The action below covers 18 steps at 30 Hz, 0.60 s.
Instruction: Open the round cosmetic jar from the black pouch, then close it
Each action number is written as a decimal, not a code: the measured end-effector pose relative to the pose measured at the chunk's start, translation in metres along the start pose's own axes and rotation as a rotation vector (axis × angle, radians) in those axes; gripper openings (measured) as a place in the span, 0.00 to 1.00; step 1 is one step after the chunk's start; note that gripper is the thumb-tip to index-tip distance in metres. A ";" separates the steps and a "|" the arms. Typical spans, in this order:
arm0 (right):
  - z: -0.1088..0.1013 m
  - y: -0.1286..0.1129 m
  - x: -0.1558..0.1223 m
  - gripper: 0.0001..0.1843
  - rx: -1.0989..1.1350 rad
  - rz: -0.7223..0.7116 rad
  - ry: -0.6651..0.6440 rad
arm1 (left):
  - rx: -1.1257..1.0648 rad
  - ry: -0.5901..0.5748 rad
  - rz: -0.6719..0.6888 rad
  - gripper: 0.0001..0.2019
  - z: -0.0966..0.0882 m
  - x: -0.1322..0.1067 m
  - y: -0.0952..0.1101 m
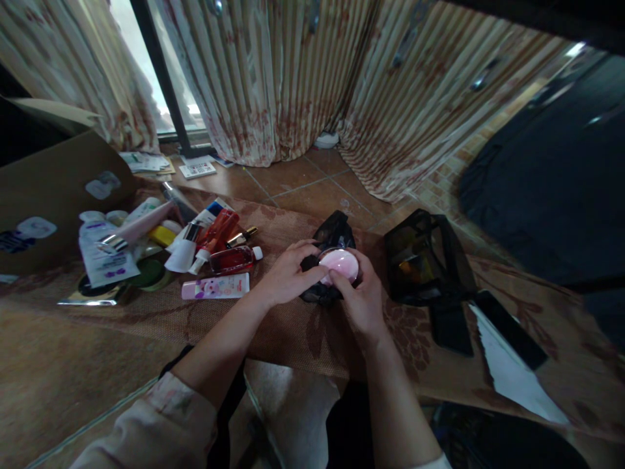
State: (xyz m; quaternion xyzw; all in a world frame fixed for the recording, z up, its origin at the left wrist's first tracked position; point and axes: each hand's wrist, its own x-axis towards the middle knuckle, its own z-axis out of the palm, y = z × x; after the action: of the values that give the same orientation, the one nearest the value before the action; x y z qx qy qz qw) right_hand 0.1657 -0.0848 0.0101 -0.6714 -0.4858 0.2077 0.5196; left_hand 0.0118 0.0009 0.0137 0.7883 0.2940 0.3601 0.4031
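Between my two hands is a round, glossy pink container (340, 266), perhaps a cosmetic jar. My left hand (289, 273) grips its left side, thumb pressed on the top. My right hand (362, 296) wraps the right side, with its thumb also on the pink face. A crumpled black plastic bag (334, 228) lies behind and beneath the container; whether it is around it I cannot tell. Just left of my left hand rest a pink and white tube (215, 286) and a bottle of red liquid (232, 260) with a white cap.
Several more bottles and tubes (105, 251) are heaped at left beside a cardboard box (53, 189). To the right stands a black mesh bag (430, 260). A dark phone (510, 329) and white paper (517, 378) lie farther right on the brown cloth (288, 339).
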 end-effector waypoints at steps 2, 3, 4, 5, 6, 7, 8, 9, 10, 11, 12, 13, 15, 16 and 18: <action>0.000 0.001 0.000 0.28 -0.011 -0.010 0.006 | 0.007 -0.001 -0.006 0.08 0.000 0.000 0.000; 0.000 0.001 0.000 0.28 -0.014 -0.015 0.007 | 0.009 -0.001 -0.007 0.08 0.000 -0.001 0.000; 0.000 0.001 0.000 0.28 -0.016 -0.018 0.007 | 0.011 -0.003 -0.007 0.08 0.000 -0.001 0.001; 0.000 0.001 0.000 0.28 -0.020 -0.020 0.007 | 0.013 -0.003 -0.007 0.08 0.000 -0.001 0.001; 0.000 0.001 0.000 0.28 -0.025 -0.020 0.009 | 0.014 -0.003 -0.007 0.08 0.000 -0.001 0.001; 0.000 0.001 -0.001 0.28 -0.029 -0.019 0.010 | 0.016 -0.005 -0.005 0.08 -0.001 -0.001 0.001; 0.000 0.001 -0.001 0.28 -0.032 -0.018 0.011 | 0.016 -0.008 -0.004 0.08 -0.001 -0.001 0.002; 0.001 0.001 -0.001 0.27 -0.034 -0.017 0.015 | 0.014 -0.009 -0.002 0.08 -0.001 -0.001 0.002; 0.001 0.000 -0.001 0.27 -0.035 -0.017 0.017 | 0.013 -0.011 0.001 0.08 -0.001 0.000 0.002; 0.001 0.000 -0.001 0.27 -0.035 -0.017 0.019 | 0.012 -0.013 0.003 0.08 -0.001 0.000 0.002; 0.001 0.000 -0.001 0.27 -0.034 -0.018 0.021 | 0.013 -0.014 0.004 0.08 -0.001 0.000 0.001; 0.001 0.000 -0.001 0.26 -0.034 -0.020 0.023 | 0.017 -0.017 0.002 0.08 -0.001 0.000 0.001; 0.001 0.000 -0.001 0.27 -0.033 -0.024 0.026 | 0.025 -0.022 -0.002 0.09 -0.001 0.000 0.001; 0.001 0.000 -0.001 0.27 -0.030 -0.028 0.024 | 0.028 -0.023 -0.003 0.09 -0.001 0.000 0.001; 0.001 0.000 -0.001 0.26 -0.021 -0.035 0.021 | 0.028 -0.020 -0.007 0.09 -0.001 0.000 0.001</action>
State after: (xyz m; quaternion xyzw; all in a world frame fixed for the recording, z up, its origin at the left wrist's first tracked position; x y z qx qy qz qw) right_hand 0.1649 -0.0852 0.0094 -0.6704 -0.4942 0.1865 0.5211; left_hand 0.0112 0.0006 0.0152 0.7965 0.2977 0.3466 0.3961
